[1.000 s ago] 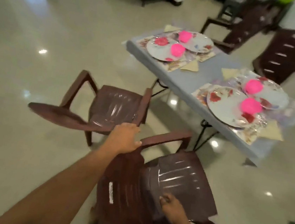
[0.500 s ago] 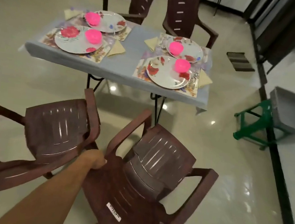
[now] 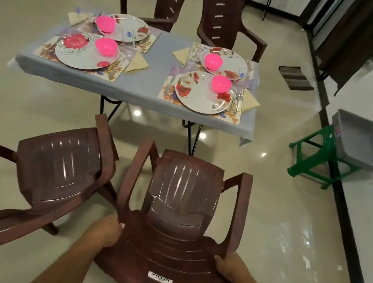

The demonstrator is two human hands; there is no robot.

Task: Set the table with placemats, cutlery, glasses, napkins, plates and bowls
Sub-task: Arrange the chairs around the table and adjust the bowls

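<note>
- between the two hands, a dark brown ribbed plastic armchair (image 3: 180,210) — the left hand (image 3: 103,230) is closed around the left edge of its backrest, the right hand (image 3: 230,268) curled over the right edge.
- just left of the left hand's grip stands a second brown plastic armchair (image 3: 56,173), its arm near the held chair's arm.
- ahead of the grip, beyond the held seat — a rectangular table under a grey cloth (image 3: 140,89), apart from both chairs.
- on it lie floral placemats (image 3: 165,92), white flowered plates (image 3: 200,94), round pink bowls (image 3: 221,83), folded yellow napkins (image 3: 137,63) and cutlery (image 3: 236,100).
- right of the right hand's grip, well apart, a green plastic stool (image 3: 314,153) carries a grey tray (image 3: 359,142).
</note>
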